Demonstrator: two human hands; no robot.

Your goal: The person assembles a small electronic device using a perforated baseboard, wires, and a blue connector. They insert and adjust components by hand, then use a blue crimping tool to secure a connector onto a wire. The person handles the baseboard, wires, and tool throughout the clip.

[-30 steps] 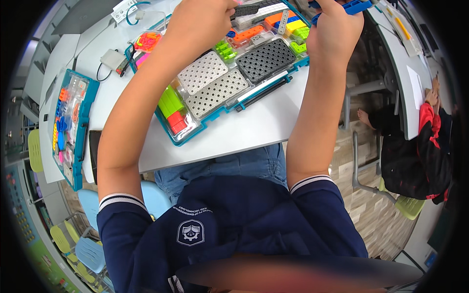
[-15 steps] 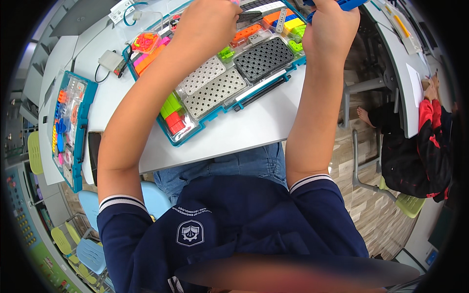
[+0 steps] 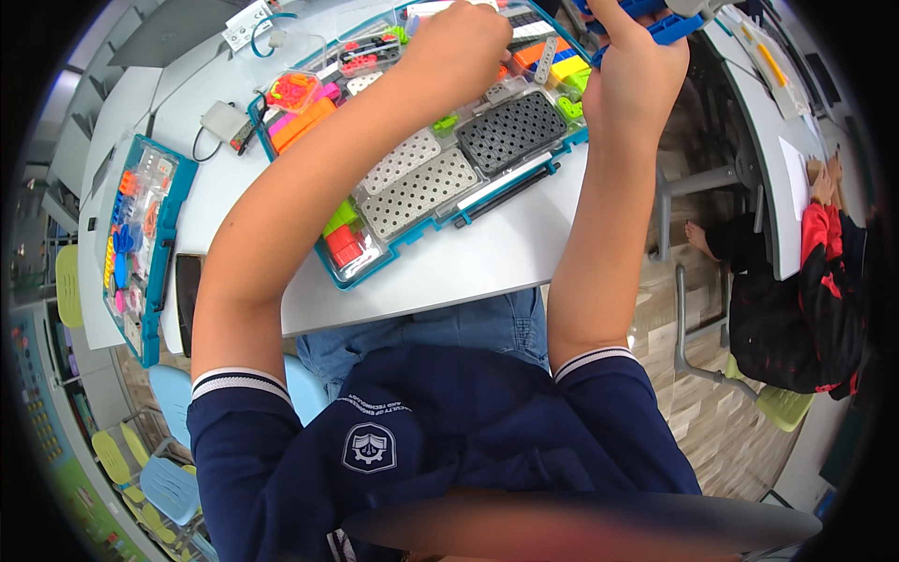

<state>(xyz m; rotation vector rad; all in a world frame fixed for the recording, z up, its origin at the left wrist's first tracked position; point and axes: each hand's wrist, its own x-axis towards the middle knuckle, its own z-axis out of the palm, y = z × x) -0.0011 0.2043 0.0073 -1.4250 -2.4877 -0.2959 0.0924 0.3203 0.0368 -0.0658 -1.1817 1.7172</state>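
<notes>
My left hand (image 3: 461,54) reaches over the far part of a teal-edged parts case (image 3: 398,264), near orange and grey building pieces. Its fingers are curled and pressed together; their tips, and anything in them, are hidden. At the upper right, my right hand (image 3: 641,66) grips a blue plastic building assembly (image 3: 670,30) with a grey part on it, partly cut off by the picture's edge. In the case lie a dark grey perforated plate (image 3: 513,131), a light grey perforated plate (image 3: 421,194), red blocks (image 3: 344,245) and orange bars (image 3: 304,124).
A second teal parts case (image 3: 145,244) stands at the left of the white table (image 3: 449,274). A grey box with a cable (image 3: 225,124) and a dark flat object (image 3: 189,290) lie nearby. Right, a person in black and red (image 3: 791,300) sits at another table (image 3: 782,187).
My left hand has moved right and slightly nearer, down over the case's contents. My right hand still grips the blue assembly, of which more grey shows. The view has shifted slightly.
</notes>
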